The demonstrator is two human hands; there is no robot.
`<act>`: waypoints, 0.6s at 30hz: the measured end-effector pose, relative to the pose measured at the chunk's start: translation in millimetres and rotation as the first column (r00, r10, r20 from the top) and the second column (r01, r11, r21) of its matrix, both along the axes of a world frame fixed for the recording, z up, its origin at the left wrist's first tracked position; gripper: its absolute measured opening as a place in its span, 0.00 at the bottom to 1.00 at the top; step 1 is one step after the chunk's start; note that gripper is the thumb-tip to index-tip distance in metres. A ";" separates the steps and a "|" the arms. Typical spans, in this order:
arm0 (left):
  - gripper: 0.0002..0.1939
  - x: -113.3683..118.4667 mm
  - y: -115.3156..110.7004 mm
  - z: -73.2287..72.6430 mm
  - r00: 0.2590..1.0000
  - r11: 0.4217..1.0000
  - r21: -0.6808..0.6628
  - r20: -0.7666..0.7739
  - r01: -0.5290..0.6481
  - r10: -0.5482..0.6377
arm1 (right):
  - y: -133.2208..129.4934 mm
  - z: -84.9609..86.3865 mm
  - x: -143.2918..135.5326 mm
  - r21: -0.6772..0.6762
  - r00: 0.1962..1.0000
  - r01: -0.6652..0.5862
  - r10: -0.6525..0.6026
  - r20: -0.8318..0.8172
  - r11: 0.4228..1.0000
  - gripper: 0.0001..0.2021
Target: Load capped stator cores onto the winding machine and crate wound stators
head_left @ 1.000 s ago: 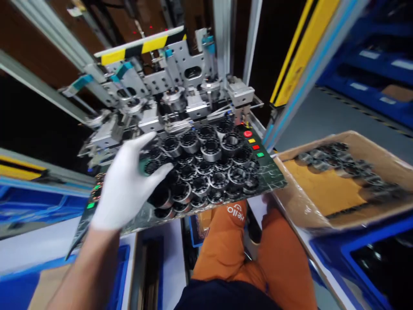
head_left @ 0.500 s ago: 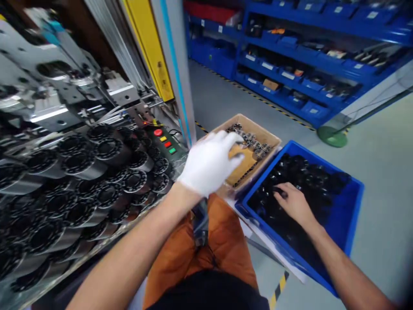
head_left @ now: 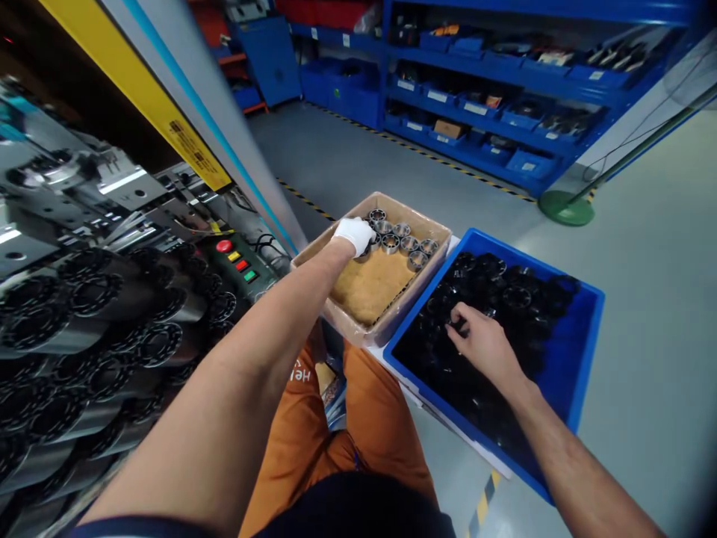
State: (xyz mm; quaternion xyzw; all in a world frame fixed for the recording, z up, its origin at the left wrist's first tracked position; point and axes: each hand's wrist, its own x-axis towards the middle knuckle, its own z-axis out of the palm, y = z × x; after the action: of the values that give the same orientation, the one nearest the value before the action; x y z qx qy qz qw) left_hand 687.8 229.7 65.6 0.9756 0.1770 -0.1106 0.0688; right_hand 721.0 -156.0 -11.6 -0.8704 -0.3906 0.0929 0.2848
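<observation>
Side by side, we reach into two containers: our left hand point(head_left: 354, 233), in a white glove, works at the metal rings point(head_left: 408, 244) in the carton point(head_left: 350, 321), while our bare right hand point(head_left: 486, 344) bends over the black parts point(head_left: 515, 297) in the blue bin point(head_left: 579, 351). The gloved fingers reach down among the rings, but their tips are hidden, and we cannot tell whether they grip one. Our right thumb and forefinger curl toward each other over something dark; against the dark heap, we cannot tell whether it is pinched. The rings sit grouped toward the carton's far side, above a brown sheet point(head_left: 375, 280). The bin stands just right of the carton. At left, cylinders point(head_left: 72, 340) crowd in rows near coloured buttons point(head_left: 241, 265). Beyond, blue shelves point(head_left: 560, 19) line the floor.
</observation>
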 end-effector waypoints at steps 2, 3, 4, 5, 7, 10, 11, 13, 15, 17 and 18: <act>0.14 -6.8 -4.8 8.1 0.996 0.998 -0.052 0.078 -0.033 0.037 | 0.4 0.9 0.8 0.024 1.000 0.020 -0.020 -0.008 1.000 0.05; 0.14 -13.6 -9.2 13.5 0.989 0.995 -0.086 0.132 -0.052 0.063 | 0.6 1.2 1.8 0.039 0.999 0.033 -0.032 -0.013 0.999 0.05; 0.14 -23.1 -15.1 19.4 0.977 0.989 -0.129 0.190 -0.069 0.093 | 0.8 1.7 3.0 0.055 0.999 0.045 -0.044 -0.019 0.997 0.06; 0.17 -35.5 -22.4 25.8 0.962 0.979 -0.185 0.243 -0.081 0.125 | 0.7 2.7 4.0 0.074 0.998 0.060 -0.058 -0.024 0.995 0.08; 0.23 -68.9 -41.6 39.0 0.930 0.942 -0.325 0.317 -0.080 0.188 | -0.3 7.5 3.3 0.117 0.995 0.098 -0.096 -0.030 0.988 0.12; 0.31 -136.3 -78.5 54.9 0.901 0.809 -0.587 0.336 -0.026 0.273 | -4.9 24.6 -14.0 0.189 0.987 0.160 -0.158 -0.023 0.969 0.18; 0.33 -160.9 -91.7 57.3 0.888 0.691 -0.723 0.318 0.000 0.332 | -6.8 33.2 -26.1 0.216 0.985 0.173 -0.172 -0.024 0.961 0.18; 0.30 -208.0 -118.1 55.1 0.820 0.169 -0.983 0.156 0.073 0.551 | -9.0 54.7 -59.8 0.258 0.985 0.175 -0.169 -0.045 0.950 0.16; 0.30 -248.2 -143.3 43.9 0.715 -0.214 -0.966 -0.048 0.145 0.697 | -5.9 80.5 -101.8 0.323 0.992 0.124 -0.109 -0.062 0.938 0.12; 0.31 -280.0 -165.5 28.1 0.612 -0.305 -0.929 -0.119 0.210 0.782 | 5.4 107.4 -144.9 0.434 1.000 0.006 0.006 -0.028 0.901 0.06; 0.31 -292.9 -175.1 20.9 0.576 -0.310 -0.916 -0.113 0.256 0.809 | 14.1 119.6 -164.8 0.477 0.997 -0.065 0.074 0.000 0.877 0.07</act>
State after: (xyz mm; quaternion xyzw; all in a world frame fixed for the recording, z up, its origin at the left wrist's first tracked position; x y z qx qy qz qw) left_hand 394.9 54.6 86.5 0.3927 0.2631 0.1797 0.8627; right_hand 556.2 -141.9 107.9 -0.7583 -0.4298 0.0122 0.4901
